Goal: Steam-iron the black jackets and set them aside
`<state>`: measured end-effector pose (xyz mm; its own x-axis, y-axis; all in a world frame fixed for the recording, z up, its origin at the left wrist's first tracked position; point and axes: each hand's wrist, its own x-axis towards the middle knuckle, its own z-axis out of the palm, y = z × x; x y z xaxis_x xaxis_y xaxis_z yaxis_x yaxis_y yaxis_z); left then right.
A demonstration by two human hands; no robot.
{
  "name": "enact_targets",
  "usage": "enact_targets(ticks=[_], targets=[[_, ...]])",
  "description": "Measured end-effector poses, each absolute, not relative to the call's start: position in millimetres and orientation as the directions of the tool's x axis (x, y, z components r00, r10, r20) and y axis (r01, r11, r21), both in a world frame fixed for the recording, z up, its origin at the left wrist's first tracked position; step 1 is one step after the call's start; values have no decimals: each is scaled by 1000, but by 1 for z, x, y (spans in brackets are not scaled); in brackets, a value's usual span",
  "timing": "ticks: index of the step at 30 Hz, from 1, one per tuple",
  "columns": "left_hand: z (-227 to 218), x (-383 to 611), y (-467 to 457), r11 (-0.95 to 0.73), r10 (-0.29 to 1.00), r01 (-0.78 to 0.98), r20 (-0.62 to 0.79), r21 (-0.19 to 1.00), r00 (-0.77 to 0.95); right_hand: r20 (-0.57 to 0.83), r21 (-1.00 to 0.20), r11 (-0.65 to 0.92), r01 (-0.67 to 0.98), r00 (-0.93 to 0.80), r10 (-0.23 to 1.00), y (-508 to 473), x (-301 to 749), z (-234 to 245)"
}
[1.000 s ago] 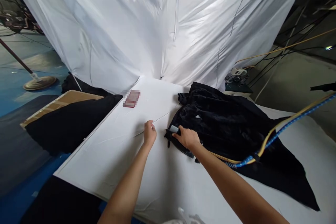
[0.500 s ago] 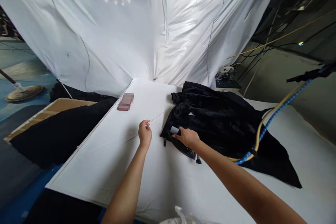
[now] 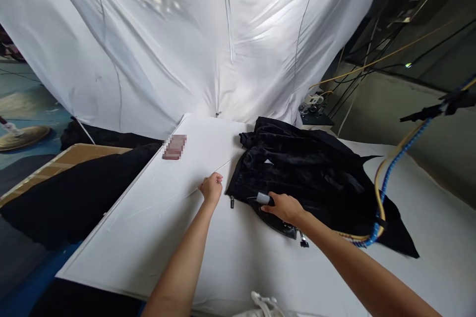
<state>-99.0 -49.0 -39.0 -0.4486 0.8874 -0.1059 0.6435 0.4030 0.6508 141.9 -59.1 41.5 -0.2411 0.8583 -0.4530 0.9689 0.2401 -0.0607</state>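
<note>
A black fuzzy garment [image 3: 297, 168] lies spread on the white-covered table [image 3: 148, 228]. My right hand [image 3: 286, 208] is closed round the dark handle of a steam iron [image 3: 265, 199], whose grey handle end sticks out past my fingers. The iron's dark base rests at the garment's near left edge, partly hidden by my hand. Left of the garment, just above the cloth, my left hand [image 3: 211, 188] has its fingers pinched together. A thin pale line runs from near these fingers to the garment; whether it is a thread or a crease, I cannot tell. A small black toggle [image 3: 232, 202] lies beside the hem.
A blue and yellow hose [image 3: 386, 173] hangs at the right and leads down to the iron. A pixelated reddish object [image 3: 174, 147] lies at the table's left edge. Beyond that are dark cloth [image 3: 85, 183] and a cardboard box [image 3: 63, 166]. White sheeting [image 3: 178, 49] hangs behind.
My right hand and the iron have moved right and toward me along the garment's near edge. My left hand has shifted slightly right, closer to the garment.
</note>
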Motion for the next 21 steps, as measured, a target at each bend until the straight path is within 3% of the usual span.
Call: enact_targets(ticks=[5, 9, 15, 21], targets=[[-46, -88, -39, 344, 931, 775, -297, 530, -211, -448, -63, 288, 956, -285, 847, -59, 135, 37], [-46, -85, -36, 385, 909, 796, -342, 467, -239, -419, -52, 325, 944, -317, 851, -50, 120, 34], [-32, -90, -36, 446, 894, 736, -209, 509, -397, -399, -72, 300, 951, -303, 865, -39, 91, 32], [-16, -82, -43, 380, 903, 694, -82, 612, -422, -405, -125, 265, 956, -293, 866, -39, 88, 29]])
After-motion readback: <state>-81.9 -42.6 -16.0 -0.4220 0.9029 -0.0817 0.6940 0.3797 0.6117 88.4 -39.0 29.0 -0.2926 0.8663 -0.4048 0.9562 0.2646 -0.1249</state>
